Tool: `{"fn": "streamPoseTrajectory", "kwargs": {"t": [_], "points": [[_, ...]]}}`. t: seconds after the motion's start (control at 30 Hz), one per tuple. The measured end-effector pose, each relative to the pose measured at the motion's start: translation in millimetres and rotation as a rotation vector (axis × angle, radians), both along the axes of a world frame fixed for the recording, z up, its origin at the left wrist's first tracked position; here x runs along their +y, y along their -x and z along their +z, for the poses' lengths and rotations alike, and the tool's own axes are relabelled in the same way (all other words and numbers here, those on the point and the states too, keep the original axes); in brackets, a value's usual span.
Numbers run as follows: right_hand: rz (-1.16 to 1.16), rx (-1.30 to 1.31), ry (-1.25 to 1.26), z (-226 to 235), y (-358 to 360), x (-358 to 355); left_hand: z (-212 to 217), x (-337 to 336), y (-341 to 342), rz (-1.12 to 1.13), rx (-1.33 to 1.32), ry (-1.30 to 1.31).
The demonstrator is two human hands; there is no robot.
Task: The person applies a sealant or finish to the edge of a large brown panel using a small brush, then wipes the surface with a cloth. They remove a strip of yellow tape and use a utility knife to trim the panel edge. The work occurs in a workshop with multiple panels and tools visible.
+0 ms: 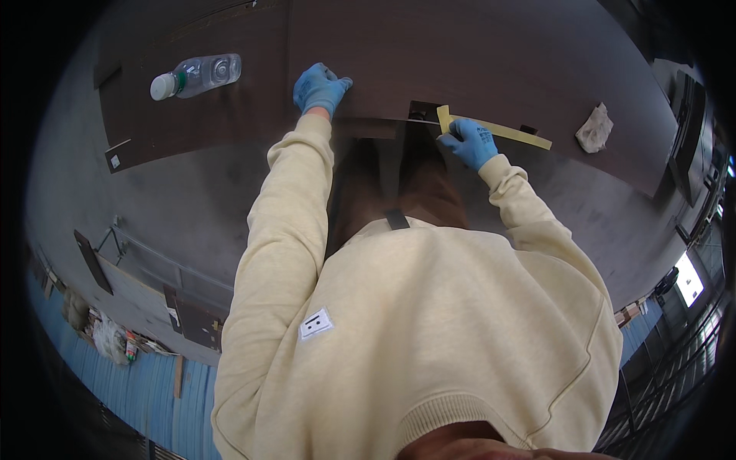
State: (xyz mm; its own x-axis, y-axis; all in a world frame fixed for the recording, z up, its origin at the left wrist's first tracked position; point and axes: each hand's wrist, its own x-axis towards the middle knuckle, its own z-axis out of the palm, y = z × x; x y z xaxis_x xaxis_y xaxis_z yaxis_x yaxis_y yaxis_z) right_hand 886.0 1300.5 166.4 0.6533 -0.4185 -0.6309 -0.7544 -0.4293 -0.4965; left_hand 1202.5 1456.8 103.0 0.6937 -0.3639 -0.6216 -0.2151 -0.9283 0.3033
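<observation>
My left hand [320, 88], in a blue glove, rests on the dark brown panel [368, 46] close to its near edge. Its fingers are curled and pressed together, and whatever they may hold is hidden. Further right, my gloved right hand [475, 144] is closed at the near edge of the panel, thumb and fingers pinched at the yellow strip [510, 133]. This strip runs along the edge to the right, and a short piece of it sticks up at its left end. Beside that end is a dark rectangular cutout [424, 110] with a thin pale line along its near side.
A clear plastic bottle [203, 75] with a white cap lies on the panel at the left. Toward the right end sits a crumpled whitish cloth [594, 129]. Grey floor lies below, with a metal frame [165, 261] and brown boards [195, 316] at the lower left.
</observation>
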Motion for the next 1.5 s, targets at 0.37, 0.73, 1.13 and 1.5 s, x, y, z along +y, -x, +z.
{"fn": "streamPoseTrajectory", "kwargs": {"t": [0.37, 0.73, 1.13, 1.5], "points": [[-1.059, -0.322, -0.627, -41, 37, -22, -3, 2, 0, 0.023, -0.005, 0.04], [-0.988, -0.333, -0.639, -21, 75, -44, -6, 2, 0, 0.04, 0.004, 0.056], [-0.934, -0.293, -0.617, 8, 129, -71, -20, 6, 0, 0.056, -0.026, 0.067], [-0.934, -0.29, -0.647, 43, 188, -108, -17, -3, 32, 0.115, -0.243, -0.013]]}}
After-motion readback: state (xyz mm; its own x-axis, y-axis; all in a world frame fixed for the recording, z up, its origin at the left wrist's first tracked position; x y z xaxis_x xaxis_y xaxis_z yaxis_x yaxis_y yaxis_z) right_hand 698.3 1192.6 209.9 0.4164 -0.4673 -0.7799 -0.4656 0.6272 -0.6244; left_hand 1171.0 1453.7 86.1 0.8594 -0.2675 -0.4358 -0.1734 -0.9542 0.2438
